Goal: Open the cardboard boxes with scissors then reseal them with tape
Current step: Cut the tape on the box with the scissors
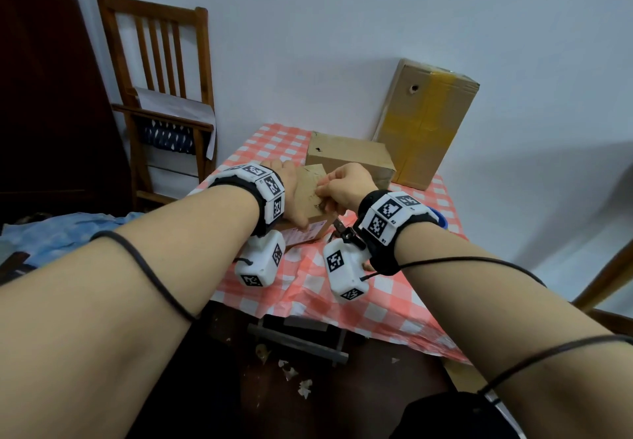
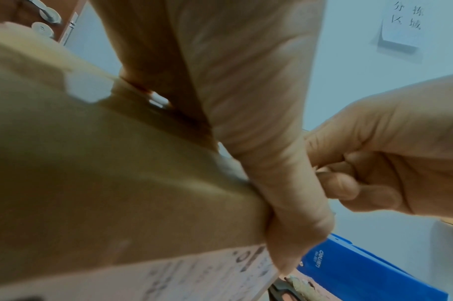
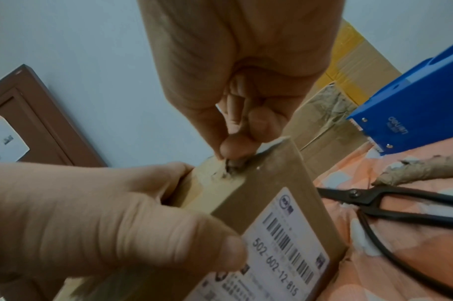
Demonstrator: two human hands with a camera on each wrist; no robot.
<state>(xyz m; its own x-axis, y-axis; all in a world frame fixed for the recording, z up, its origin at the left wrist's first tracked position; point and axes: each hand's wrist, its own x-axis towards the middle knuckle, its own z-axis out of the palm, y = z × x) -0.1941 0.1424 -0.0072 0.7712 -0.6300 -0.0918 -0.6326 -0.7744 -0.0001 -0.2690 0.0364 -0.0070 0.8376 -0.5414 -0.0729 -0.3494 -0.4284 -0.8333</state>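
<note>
Small cardboard box (image 1: 310, 195), centre of frame, on checked tablecloth (image 1: 373, 305); shipping label (image 3: 284, 250) on near face. Left hand (image 1: 291, 195) clamped round box's left side, thumb on label edge. Right hand (image 1: 344, 186) closed, fingertips (image 3: 230, 147) pinching torn tape strip (image 3: 235, 163) at top edge of box. Black scissors (image 3: 390, 205) lying on cloth, right of box, untouched. Crumpled tape wad (image 3: 421, 169) just above scissors. Blue tape dispenser (image 3: 413, 110), upper right. Medium box (image 1: 349, 157) behind; tall box (image 1: 424, 123) against wall. Wooden chair (image 1: 164, 96), upper left.
</note>
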